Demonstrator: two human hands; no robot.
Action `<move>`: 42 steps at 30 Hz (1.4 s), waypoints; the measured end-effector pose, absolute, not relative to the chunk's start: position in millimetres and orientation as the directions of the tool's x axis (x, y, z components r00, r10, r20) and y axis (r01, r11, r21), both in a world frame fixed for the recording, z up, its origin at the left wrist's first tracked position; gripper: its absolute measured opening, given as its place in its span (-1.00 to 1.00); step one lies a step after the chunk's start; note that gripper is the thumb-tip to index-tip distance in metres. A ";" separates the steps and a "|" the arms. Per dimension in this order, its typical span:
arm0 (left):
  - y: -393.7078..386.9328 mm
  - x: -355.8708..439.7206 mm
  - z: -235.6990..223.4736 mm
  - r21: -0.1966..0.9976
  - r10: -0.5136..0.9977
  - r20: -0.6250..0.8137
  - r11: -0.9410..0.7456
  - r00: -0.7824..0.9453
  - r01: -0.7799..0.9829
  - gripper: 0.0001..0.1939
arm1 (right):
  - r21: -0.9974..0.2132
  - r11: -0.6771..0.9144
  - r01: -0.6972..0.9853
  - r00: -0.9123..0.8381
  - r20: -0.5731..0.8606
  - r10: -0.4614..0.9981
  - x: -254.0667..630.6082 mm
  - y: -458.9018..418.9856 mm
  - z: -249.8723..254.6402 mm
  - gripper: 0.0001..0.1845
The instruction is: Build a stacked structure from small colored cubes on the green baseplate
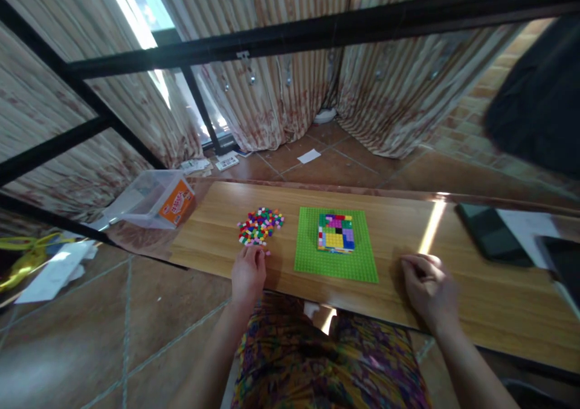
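Note:
My left hand (249, 270) is at the near edge of a pile of small colourful bricks (260, 225) on the table. Its fingers are pressed together; whatever they may hold is hidden. A loose pink brick lies beside its fingertips. Right of the pile, a green baseplate (308, 258) lies flat. On it stands a low square brick structure (335, 237) in yellow, blue, purple, green and other colours, with a black spot near the middle. My right hand (428, 288) rests on the wood right of the baseplate, fingers curled, with nothing visible in them.
The long wooden table (389, 215) runs across in front of me. A clear plastic box (154, 197) with an orange label stands past its left end. A dark phone-like slab (492, 234) and white paper (528, 231) lie at the right. Black metal bars (290, 40) cross beyond, before curtains.

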State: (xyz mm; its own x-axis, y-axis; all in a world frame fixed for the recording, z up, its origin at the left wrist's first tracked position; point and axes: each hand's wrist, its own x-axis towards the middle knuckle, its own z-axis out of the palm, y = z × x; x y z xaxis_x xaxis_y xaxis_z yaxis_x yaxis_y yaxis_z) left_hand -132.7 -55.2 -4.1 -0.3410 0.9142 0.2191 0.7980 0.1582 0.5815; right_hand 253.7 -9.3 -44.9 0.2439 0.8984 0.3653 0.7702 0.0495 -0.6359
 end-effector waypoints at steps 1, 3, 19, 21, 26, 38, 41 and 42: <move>-55.0 -130.3 -1.9 0.625 0.912 0.206 0.156 -0.355 0.765 -0.82 | -0.639 0.055 0.767 0.243 0.368 0.898 253.3 -8.9 -45.3 -0.66; -53.2 -122.6 3.4 0.727 0.913 0.184 0.122 -0.363 0.675 -0.84 | -0.642 0.058 0.765 0.244 0.371 0.896 252.9 -8.1 -45.8 -0.66; 20.6 -40.7 43.1 0.676 0.894 0.445 -0.376 0.055 0.634 -0.86 | -0.640 0.102 0.762 0.217 0.400 0.890 247.9 -6.0 -39.2 -0.70; 30.3 -35.0 43.4 0.630 0.880 0.462 -0.415 0.113 0.656 -0.83 | -0.639 0.112 0.761 0.208 0.404 0.891 247.7 -5.8 -39.0 -0.70; 47.6 -27.6 40.2 0.477 0.863 0.451 -0.450 0.230 0.755 -0.80 | -0.648 0.111 0.753 0.209 0.396 0.894 246.9 -5.4 -38.0 -0.69; 54.9 -26.5 26.1 0.175 0.803 0.505 -0.453 0.316 0.874 -0.79 | -0.644 0.123 0.755 0.205 0.410 0.889 246.1 -5.1 -38.7 -0.70; 54.3 -25.8 27.6 0.181 0.804 0.504 -0.456 0.315 0.872 -0.80 | -0.647 0.108 0.754 0.215 0.400 0.891 245.7 -5.1 -38.3 -0.70; 54.0 -25.4 28.4 0.190 0.807 0.502 -0.455 0.312 0.870 -0.80 | -0.647 0.104 0.755 0.218 0.398 0.891 245.6 -5.0 -38.4 -0.70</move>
